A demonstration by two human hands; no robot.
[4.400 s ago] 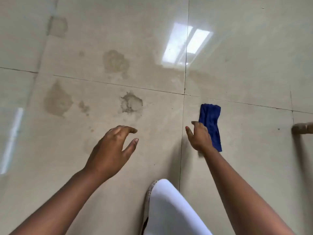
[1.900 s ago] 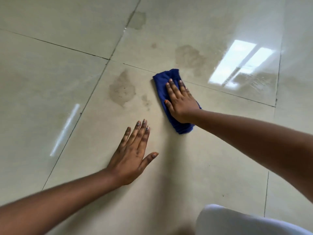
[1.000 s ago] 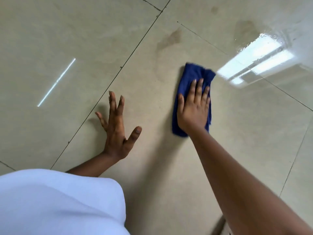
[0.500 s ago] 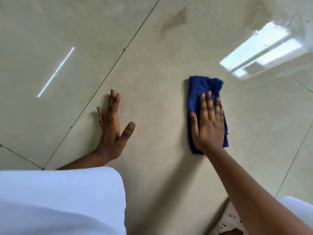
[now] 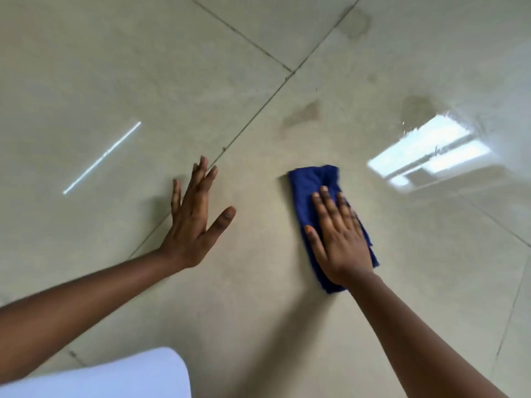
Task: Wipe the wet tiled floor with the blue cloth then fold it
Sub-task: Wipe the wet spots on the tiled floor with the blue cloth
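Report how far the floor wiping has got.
Done: the tile around the blue cloth looks dull and free of patches. In hand: the right hand presses the cloth flat on the floor, while the left hand braces flat. Left: damp patches ahead and, then folding the cloth.

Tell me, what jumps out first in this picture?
The blue cloth stands out, lying on the pale tiled floor right of centre with the right hand pressed flat on it. The left hand rests spread on the floor beside it. Beyond the cloth, darker damp patches and a bright window reflection show at upper right.
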